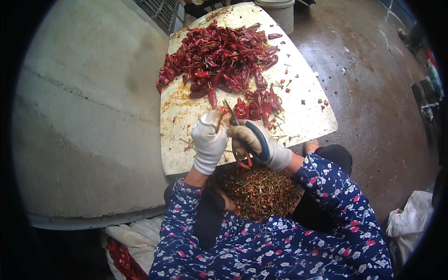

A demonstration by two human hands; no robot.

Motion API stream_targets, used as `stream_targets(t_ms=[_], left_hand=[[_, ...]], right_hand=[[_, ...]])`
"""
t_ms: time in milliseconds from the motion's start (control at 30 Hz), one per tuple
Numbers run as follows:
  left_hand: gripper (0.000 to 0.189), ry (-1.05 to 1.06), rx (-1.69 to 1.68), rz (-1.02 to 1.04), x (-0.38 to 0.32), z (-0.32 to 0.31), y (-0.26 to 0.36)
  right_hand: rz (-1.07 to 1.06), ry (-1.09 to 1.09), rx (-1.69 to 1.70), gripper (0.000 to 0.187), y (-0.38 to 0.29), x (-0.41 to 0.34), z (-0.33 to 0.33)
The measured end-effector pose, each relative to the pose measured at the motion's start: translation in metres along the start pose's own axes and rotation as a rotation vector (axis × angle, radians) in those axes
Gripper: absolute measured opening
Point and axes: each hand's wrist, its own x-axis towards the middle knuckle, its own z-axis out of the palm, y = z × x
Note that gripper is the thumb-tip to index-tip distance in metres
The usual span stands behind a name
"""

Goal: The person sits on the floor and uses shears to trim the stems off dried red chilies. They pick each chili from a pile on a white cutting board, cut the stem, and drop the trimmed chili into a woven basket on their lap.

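Note:
My left hand (211, 134), in a white coated glove, is closed on a red dried chili pepper (224, 110), of which only a bit shows at the fingertips. My right hand (250, 140), gloved too, holds scissors (259, 136) with blue and orange handles; their blades point up beside the pepper. Just beyond my hands a small heap of dried chili peppers (257, 105) lies on the pale board (301, 101). Farther back on the board is a large pile of dried red chilies (224, 56). Cut stems and seeds are scattered around.
Below the board's near edge, between my legs, sits a mass of chili stems and caps (264, 192). A white sack (140, 231) with red chilies stands at lower left, another sack (411, 213) at right. A lidded bucket (280, 14) stands behind; a wall (94, 115) is at left.

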Motion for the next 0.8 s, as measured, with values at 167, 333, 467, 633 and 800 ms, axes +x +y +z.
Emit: stream_targets(t_ms=[167, 333, 467, 633, 800], left_hand=[[0.005, -0.013, -0.228, 0.135, -0.046, 0.001, 0.041], [0.039, 0.018, -0.858, -0.560, -0.074, -0.015, 0.029], [0.038, 0.186, -0.927, -0.646, -0.087, -0.063, 0.033], [0.033, 0.304, -0.814, -0.684, -0.139, -0.138, 0.050], [0.038, 0.547, -0.290, -0.567, -0.167, -0.300, 0.092]], right_hand=[[-0.225, 0.239, 0.290, 0.031, -0.010, 0.041, -0.089], [-0.149, 0.336, -0.189, 0.047, -0.033, 0.022, -0.050], [-0.273, -0.016, -1.067, 0.048, 0.013, 0.034, -0.040], [-0.278, 0.001, -1.264, 0.054, 0.030, 0.031, -0.046], [-0.206, 0.068, -1.046, 0.060, 0.025, 0.026, -0.060]])
